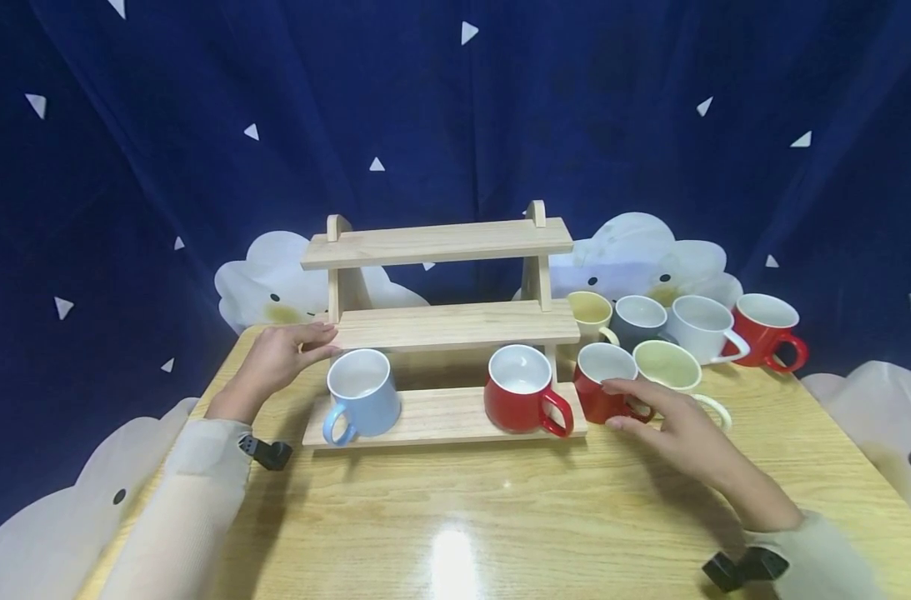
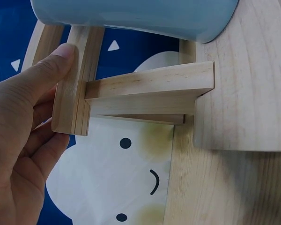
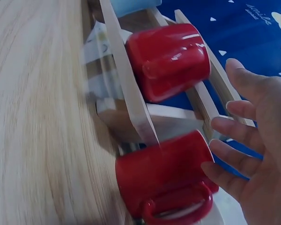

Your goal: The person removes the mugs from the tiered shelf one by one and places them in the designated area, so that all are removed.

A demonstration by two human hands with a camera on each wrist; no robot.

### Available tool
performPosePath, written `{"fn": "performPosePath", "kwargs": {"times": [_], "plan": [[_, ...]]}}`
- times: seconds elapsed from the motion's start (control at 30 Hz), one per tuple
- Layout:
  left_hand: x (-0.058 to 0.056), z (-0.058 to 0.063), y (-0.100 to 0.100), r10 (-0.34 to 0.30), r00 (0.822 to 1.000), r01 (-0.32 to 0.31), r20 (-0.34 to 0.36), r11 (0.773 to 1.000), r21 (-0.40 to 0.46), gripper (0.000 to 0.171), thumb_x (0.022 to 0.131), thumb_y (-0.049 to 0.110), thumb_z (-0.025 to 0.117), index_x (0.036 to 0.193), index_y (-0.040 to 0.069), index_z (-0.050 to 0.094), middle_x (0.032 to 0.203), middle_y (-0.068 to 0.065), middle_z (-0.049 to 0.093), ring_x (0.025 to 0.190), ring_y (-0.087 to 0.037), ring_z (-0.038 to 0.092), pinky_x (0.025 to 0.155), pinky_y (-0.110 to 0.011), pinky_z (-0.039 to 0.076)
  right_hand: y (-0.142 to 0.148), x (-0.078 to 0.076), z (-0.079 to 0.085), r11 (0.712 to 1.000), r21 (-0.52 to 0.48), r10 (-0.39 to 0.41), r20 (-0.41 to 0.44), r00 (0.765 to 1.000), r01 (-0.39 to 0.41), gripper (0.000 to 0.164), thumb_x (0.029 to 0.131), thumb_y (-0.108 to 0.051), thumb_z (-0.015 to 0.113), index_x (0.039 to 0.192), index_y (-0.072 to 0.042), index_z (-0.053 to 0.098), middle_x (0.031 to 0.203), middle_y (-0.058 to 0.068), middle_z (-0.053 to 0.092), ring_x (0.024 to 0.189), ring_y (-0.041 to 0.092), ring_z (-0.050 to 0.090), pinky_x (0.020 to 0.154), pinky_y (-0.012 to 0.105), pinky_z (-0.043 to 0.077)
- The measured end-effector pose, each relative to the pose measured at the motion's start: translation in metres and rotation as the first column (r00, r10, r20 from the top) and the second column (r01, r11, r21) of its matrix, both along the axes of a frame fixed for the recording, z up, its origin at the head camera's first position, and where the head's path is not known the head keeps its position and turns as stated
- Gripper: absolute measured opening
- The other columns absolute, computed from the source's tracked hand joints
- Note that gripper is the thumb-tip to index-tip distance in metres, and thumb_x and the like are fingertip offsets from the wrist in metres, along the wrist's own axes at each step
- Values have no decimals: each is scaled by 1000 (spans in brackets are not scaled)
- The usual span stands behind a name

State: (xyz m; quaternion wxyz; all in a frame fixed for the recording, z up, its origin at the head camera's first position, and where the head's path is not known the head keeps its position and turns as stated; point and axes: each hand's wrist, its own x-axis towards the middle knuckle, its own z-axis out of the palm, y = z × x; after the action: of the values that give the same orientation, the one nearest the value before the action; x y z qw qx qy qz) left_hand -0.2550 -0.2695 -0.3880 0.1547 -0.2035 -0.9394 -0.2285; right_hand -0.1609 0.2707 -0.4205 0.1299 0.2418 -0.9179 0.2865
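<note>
A three-tier wooden shelf [image 1: 440, 325] stands on the table. At its left end my left hand [image 1: 275, 362] grips the middle board [image 2: 75, 89], the thumb on one face and the fingers round the other. Just below that hand, a light blue mug [image 1: 365, 398] sits upright on the bottom board, its handle toward the front left. A red mug [image 1: 511, 408] stands near the right end of the same board. Beside the shelf, a second red mug [image 3: 164, 173] stands on the table. My right hand [image 1: 688, 429] reaches over its handle side with fingers spread and relaxed, fingertips close by the rim.
Behind and right of the second red mug are a yellow mug [image 1: 590, 310], a grey mug [image 1: 638, 321], a pale green mug [image 1: 667, 367], a white mug [image 1: 698, 325] and another red mug [image 1: 763, 329]. A blue curtain [image 1: 440, 100] hangs behind the table.
</note>
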Motion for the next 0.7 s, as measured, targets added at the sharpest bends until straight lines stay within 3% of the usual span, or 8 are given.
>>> {"fn": "performPosePath", "kwargs": {"times": [0.13,0.27,0.5,0.7], "plan": [[0,0,0,4,1000,-4,-5,1000,5,39,84,32,78,113,7,73,123,-12,65,118,-33,60,99,-53,45,-10,-2,-2,999,15,36,5,999,-36,47,85,-26,78,128,-13,63,121,0,67,107,23,61,85,48,52],[0,0,0,5,1000,-5,-13,1000,6,39,84,32,78,113,7,73,123,-13,65,117,-34,60,98,-54,46,-16,-4,-5,998,27,52,-2,999,-52,50,84,-29,79,129,-15,63,121,-2,66,109,18,58,90,45,49],[-1,1,0,-2,1000,2,-24,1000,9,38,84,31,78,112,6,74,122,-13,66,117,-34,60,98,-54,46,-27,-3,-7,998,18,54,7,999,-54,47,85,-34,78,127,-17,64,110,-5,69,97,15,63,83,42,51],[-1,0,0,-1,1000,1,-13,1000,7,38,83,30,79,113,6,73,122,-13,66,117,-34,60,99,-53,45,-37,-4,-8,999,12,35,43,998,-35,50,85,-43,75,128,-19,64,120,-2,66,108,21,61,89,49,51]]}}
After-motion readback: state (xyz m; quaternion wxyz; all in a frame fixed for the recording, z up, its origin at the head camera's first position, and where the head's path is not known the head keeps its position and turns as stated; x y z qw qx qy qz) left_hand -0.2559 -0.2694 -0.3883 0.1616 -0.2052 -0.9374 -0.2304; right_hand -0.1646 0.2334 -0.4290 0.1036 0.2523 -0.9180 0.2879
